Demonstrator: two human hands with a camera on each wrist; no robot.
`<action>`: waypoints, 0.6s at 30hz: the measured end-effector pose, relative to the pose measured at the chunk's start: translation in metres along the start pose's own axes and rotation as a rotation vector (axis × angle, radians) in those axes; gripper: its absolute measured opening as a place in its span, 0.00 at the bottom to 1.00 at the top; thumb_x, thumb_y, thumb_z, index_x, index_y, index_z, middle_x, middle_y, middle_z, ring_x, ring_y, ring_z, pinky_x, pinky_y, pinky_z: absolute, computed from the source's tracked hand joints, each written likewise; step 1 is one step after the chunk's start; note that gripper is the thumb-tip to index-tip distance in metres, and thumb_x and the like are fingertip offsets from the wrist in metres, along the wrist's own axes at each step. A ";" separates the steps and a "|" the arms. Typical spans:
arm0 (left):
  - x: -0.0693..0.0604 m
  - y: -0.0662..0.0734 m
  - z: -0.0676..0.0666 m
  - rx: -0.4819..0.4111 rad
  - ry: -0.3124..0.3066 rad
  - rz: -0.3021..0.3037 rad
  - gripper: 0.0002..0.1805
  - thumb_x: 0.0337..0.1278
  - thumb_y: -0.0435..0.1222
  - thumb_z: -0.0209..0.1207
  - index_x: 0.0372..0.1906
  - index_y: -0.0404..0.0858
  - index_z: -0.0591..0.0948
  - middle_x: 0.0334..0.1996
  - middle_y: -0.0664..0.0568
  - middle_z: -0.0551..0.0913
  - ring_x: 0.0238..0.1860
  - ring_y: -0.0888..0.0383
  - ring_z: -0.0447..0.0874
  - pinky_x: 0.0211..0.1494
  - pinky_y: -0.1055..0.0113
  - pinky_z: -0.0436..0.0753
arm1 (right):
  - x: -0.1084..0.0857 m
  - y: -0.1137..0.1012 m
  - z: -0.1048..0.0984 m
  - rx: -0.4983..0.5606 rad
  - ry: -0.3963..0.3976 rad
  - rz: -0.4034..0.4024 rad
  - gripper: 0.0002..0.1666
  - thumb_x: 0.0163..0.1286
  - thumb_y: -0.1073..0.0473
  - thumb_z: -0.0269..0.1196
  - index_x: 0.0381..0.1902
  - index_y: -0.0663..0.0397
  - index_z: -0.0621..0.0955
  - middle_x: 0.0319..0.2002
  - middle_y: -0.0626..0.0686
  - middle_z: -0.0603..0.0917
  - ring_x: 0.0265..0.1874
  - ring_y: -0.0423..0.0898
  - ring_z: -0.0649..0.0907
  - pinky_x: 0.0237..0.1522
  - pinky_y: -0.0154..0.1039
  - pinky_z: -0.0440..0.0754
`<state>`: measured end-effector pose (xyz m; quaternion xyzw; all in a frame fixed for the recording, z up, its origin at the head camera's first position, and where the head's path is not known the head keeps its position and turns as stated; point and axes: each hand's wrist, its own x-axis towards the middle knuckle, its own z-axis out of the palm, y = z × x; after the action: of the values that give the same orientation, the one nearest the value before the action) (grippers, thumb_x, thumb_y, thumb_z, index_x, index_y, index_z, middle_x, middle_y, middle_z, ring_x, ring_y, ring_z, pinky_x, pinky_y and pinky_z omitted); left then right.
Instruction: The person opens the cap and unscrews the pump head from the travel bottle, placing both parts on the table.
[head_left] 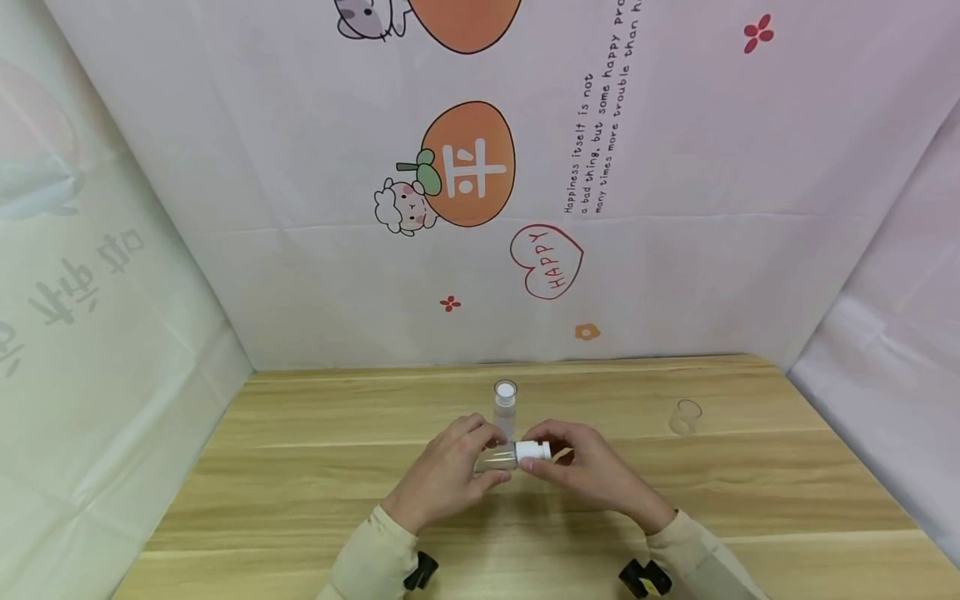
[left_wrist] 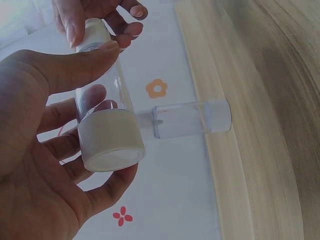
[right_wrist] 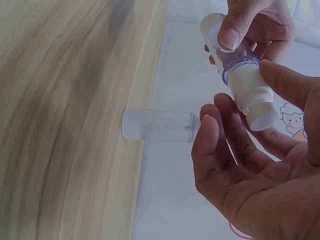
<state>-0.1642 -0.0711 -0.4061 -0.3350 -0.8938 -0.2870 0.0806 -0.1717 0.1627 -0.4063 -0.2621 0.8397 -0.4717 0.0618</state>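
My left hand holds a clear pump bottle lying sideways above the table, its thumb across the bottle in the left wrist view. The bottle's wide white base shows below those fingers. At the other end, my right hand pinches the white pump top, with the thumb on one side and fingers on the other. Behind the hands, a second clear bottle with a white base stands upright on the table.
A small transparent cap stands on the wooden table at the right. White printed cloth rises along the table's back edge and both sides. Black camera mounts sit at the wrists.
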 end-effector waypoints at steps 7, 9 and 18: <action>0.000 -0.001 0.001 0.010 0.002 0.003 0.18 0.56 0.39 0.74 0.48 0.37 0.84 0.41 0.54 0.81 0.42 0.56 0.80 0.45 0.67 0.81 | -0.001 0.000 0.002 0.006 0.003 0.003 0.13 0.71 0.52 0.68 0.48 0.53 0.84 0.36 0.46 0.84 0.34 0.45 0.83 0.36 0.41 0.85; 0.000 -0.001 0.001 0.013 0.000 0.003 0.18 0.56 0.40 0.74 0.48 0.37 0.84 0.42 0.54 0.81 0.43 0.57 0.79 0.45 0.67 0.81 | -0.001 -0.001 0.003 0.007 0.011 0.001 0.13 0.71 0.53 0.68 0.48 0.53 0.84 0.35 0.46 0.84 0.33 0.45 0.82 0.35 0.41 0.85; -0.001 0.000 0.000 0.025 -0.011 0.007 0.19 0.58 0.42 0.72 0.50 0.36 0.84 0.41 0.52 0.82 0.41 0.60 0.77 0.44 0.68 0.80 | -0.001 -0.003 0.006 0.006 0.070 -0.038 0.11 0.66 0.59 0.72 0.45 0.56 0.85 0.34 0.46 0.85 0.31 0.42 0.82 0.31 0.37 0.85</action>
<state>-0.1634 -0.0721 -0.4067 -0.3388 -0.8965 -0.2738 0.0807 -0.1680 0.1576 -0.4071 -0.2611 0.8349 -0.4840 0.0240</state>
